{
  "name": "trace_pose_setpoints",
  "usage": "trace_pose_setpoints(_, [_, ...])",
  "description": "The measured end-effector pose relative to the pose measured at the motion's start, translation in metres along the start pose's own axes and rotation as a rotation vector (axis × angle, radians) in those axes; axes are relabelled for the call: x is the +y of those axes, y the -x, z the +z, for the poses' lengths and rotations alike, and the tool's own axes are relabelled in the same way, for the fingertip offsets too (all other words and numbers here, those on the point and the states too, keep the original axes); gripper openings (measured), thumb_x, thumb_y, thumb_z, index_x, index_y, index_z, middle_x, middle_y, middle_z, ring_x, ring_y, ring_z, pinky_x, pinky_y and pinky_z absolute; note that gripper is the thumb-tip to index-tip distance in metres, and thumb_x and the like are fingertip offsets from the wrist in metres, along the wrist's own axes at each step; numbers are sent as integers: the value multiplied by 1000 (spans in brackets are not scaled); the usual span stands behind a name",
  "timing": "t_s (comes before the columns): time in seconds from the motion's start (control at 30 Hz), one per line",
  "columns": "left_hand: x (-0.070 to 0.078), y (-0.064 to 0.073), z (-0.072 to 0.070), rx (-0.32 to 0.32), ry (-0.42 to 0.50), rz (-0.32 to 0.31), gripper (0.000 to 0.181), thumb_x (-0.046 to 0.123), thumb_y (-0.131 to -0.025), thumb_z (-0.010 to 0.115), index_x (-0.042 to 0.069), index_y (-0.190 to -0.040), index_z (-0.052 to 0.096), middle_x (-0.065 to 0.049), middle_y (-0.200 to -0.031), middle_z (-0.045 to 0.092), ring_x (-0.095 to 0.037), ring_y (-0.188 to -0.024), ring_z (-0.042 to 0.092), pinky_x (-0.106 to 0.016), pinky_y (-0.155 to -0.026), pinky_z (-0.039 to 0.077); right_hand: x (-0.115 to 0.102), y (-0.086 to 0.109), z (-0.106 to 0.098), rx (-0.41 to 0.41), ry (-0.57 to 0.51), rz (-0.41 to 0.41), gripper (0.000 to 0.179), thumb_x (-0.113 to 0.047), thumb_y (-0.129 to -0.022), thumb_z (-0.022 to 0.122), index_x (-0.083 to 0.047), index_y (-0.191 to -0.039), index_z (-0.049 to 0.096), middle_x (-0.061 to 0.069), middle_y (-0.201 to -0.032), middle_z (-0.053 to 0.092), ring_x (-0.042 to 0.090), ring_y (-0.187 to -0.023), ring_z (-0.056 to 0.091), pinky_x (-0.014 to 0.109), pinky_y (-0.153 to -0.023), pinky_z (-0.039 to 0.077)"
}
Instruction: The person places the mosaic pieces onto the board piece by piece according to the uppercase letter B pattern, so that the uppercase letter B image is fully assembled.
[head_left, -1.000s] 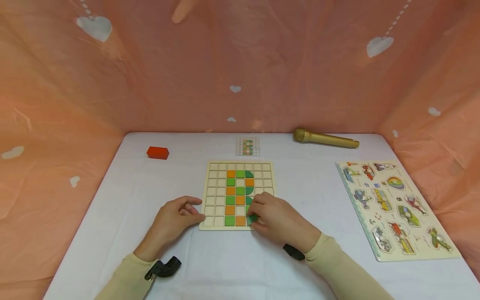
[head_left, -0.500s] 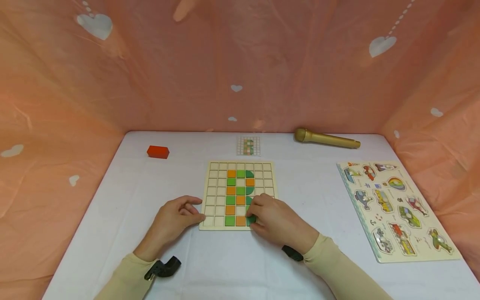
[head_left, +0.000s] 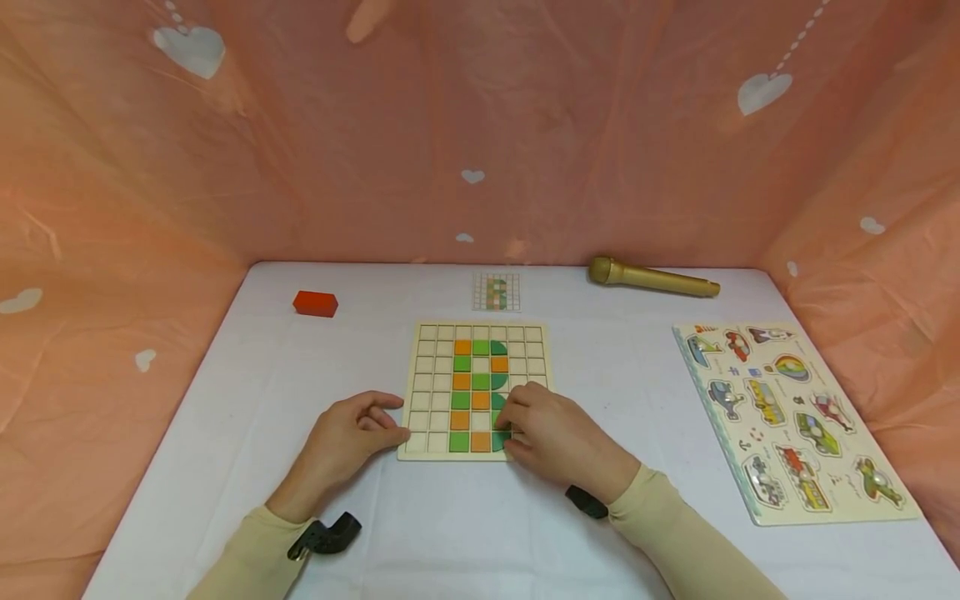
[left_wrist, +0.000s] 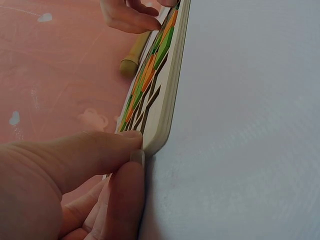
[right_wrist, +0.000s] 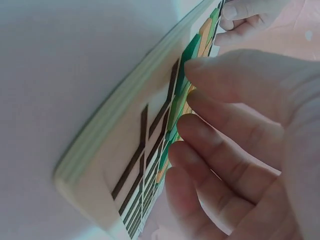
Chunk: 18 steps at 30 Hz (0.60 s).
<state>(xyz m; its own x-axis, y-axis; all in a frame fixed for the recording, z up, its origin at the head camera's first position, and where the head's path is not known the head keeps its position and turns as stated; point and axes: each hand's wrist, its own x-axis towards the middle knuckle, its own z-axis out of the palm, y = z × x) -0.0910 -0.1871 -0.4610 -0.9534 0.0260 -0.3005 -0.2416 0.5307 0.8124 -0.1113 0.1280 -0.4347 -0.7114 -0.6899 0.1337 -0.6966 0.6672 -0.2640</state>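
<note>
My left hand (head_left: 348, 433) holds the left edge of a pale wooden grid board (head_left: 431, 375), near its front corner. In the left wrist view its thumb and finger (left_wrist: 125, 185) meet at that corner. At the front right of the pattern, my right hand (head_left: 551, 429) has thumb and index finger at a dark green quarter-circle tile (head_left: 498, 442); the right wrist view shows the thumb against this tile (right_wrist: 187, 57). Orange tiles (head_left: 460, 421), light green tiles (head_left: 459, 442) and other dark green rounded tiles (head_left: 498, 381) fill cells. The right hand partly hides the pattern.
A small pattern card (head_left: 497, 292) lies behind the board. A red block (head_left: 315, 303) sits at the back left, and a gold toy microphone (head_left: 652, 277) at the back right. A vehicle picture puzzle (head_left: 791, 421) lies on the right of the white tablecloth (head_left: 247, 400).
The right fingers have shifted slightly at the dark green tile, which has turned and now sits squarer in the front cell. My left hand has stayed at the board's edge.
</note>
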Motion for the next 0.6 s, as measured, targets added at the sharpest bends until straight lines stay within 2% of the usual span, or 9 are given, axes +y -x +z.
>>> trace_pose_setpoints(0.2, [0,-2,3,5,-4,4,48,24,-88,90,11,-131,73,-3,-95,73,-16,-78,65,-27,-74,48,3,1,-4,10,0,18,12,-18,-89,87,-16,-99,81,-4,-99,67,13,-93,60,29,-79,56])
trace_pose_setpoints(0.33, [0,-7,8,-20,32,-2,51,26,-87,91,12,-132,73,-3,-94,74,-16,-79,66,-28,-77,48,9,11,-11,2,-3,127,20,-30,-92,85,-15,-105,82,-5,-104,68,12,-98,59,31,-82,57])
trace_pose_setpoints(0.47, [-1,-10,9,-55,116,-25,50,28,-91,88,8,-135,71,-6,-95,75,-16,-83,72,-27,-82,58,22,30,-20,35,27,241,36,-40,-93,85,-11,-114,79,-1,-109,69,16,-102,62,39,-86,59])
trace_pose_setpoints(0.53, [-4,-7,5,-44,112,-32,50,31,-95,84,8,-137,69,-6,-97,76,-15,-86,74,-26,-82,61,31,41,-25,71,49,280,42,-43,-91,86,-9,-116,78,2,-111,70,20,-104,64,43,-87,60])
trace_pose_setpoints(0.6, [-8,-2,-3,-3,50,-10,51,38,-99,80,9,-139,68,-5,-103,76,-14,-91,74,-28,-85,61,41,55,-32,108,75,311,46,-45,-91,86,-8,-117,78,6,-113,72,26,-108,67,47,-90,60])
